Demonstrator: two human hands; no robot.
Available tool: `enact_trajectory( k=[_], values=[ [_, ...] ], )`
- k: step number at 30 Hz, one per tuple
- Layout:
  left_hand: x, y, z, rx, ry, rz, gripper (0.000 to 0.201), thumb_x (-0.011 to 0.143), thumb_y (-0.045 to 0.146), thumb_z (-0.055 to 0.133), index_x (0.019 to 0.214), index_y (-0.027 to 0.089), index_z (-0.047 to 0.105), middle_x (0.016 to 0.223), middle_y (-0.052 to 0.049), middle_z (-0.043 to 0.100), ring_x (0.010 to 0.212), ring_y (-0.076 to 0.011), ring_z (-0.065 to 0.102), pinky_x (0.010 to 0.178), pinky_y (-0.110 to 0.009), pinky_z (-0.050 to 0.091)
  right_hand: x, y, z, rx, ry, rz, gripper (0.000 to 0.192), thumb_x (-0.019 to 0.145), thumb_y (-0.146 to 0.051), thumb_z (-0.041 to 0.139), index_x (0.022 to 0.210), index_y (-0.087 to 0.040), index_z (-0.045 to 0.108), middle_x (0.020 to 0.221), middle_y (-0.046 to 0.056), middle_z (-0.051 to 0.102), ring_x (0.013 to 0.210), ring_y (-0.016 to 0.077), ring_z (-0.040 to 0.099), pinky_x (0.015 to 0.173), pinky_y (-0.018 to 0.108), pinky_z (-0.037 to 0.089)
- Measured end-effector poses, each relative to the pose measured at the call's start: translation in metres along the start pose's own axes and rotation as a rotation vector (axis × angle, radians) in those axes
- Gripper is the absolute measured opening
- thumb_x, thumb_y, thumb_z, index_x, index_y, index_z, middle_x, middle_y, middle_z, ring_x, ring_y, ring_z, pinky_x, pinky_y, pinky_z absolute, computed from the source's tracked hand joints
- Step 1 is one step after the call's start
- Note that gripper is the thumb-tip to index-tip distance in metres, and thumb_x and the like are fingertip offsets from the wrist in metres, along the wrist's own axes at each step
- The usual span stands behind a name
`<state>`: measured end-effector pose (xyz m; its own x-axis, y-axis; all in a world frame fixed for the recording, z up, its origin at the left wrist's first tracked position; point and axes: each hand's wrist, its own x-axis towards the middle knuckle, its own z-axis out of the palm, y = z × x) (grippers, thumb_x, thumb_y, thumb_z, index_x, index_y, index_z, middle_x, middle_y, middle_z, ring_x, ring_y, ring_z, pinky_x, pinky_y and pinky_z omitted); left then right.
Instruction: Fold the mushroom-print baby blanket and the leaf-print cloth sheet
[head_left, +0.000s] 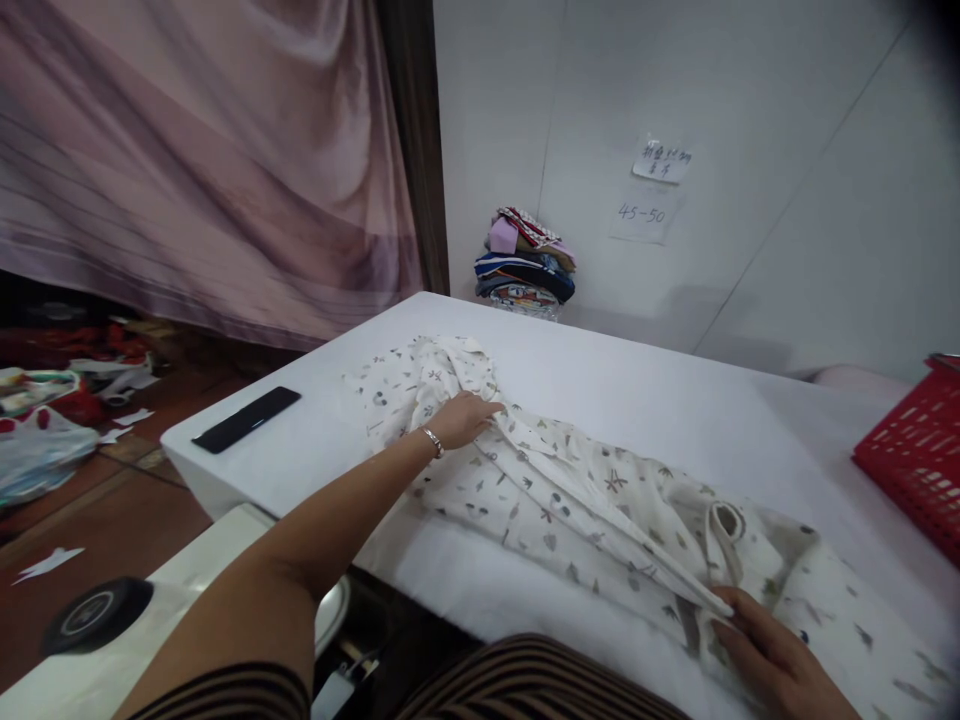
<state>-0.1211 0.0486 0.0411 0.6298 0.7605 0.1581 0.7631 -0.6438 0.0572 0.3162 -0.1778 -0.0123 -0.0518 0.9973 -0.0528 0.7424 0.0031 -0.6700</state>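
Observation:
A white garment (pixel 570 490) with a small leaf and star print lies spread across the white table (pixel 660 400). My left hand (pixel 466 417) reaches out, a bracelet on its wrist, and pinches a fold of the fabric near the garment's far end. My right hand (pixel 772 655) presses down on the near end of the garment by the table's front edge, fingers on a folded layer.
A black flat bar (pixel 246 419) lies at the table's left corner. A red plastic basket (pixel 916 455) stands at the right edge. A pile of folded clothes (pixel 525 262) sits against the far wall. A pink curtain (pixel 202 170) hangs left, with bags and scraps on the floor.

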Motion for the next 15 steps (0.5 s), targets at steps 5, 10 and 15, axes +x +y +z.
enact_trajectory(
  k=[5, 10, 15],
  values=[
    [0.006, 0.002, 0.004, 0.044, -0.111, -0.033, 0.029, 0.083, 0.020, 0.049, 0.110, 0.022, 0.059, 0.095, -0.006, 0.067, 0.092, -0.0193, 0.059, 0.089, -0.034, 0.037, 0.001, -0.001, 0.002, 0.120, -0.039, -0.004, 0.035, 0.073, -0.050, 0.053, 0.107, -0.056, 0.052, 0.095, -0.007, 0.065, 0.097, 0.0308, 0.060, 0.079, 0.042, 0.052],
    [0.008, 0.004, -0.006, 0.117, -0.109, -0.080, 0.016, 0.081, 0.022, 0.049, 0.088, 0.020, 0.064, 0.086, -0.005, 0.067, 0.087, -0.0193, 0.060, 0.083, -0.033, 0.039, 0.001, -0.002, 0.000, 0.122, -0.046, -0.002, 0.039, 0.072, -0.050, 0.052, 0.108, -0.064, 0.047, 0.096, -0.009, 0.065, 0.094, 0.0326, 0.061, 0.077, 0.045, 0.052],
    [0.008, 0.004, -0.031, 0.184, 0.108, -0.198, 0.017, 0.080, 0.026, 0.049, 0.087, 0.020, 0.063, 0.084, -0.006, 0.067, 0.085, -0.0211, 0.060, 0.077, -0.033, 0.039, 0.001, -0.006, -0.002, 0.112, -0.038, -0.005, 0.047, 0.071, -0.051, 0.052, 0.111, -0.070, 0.038, 0.097, -0.008, 0.064, 0.098, 0.0329, 0.059, 0.079, 0.046, 0.050]
  ],
)
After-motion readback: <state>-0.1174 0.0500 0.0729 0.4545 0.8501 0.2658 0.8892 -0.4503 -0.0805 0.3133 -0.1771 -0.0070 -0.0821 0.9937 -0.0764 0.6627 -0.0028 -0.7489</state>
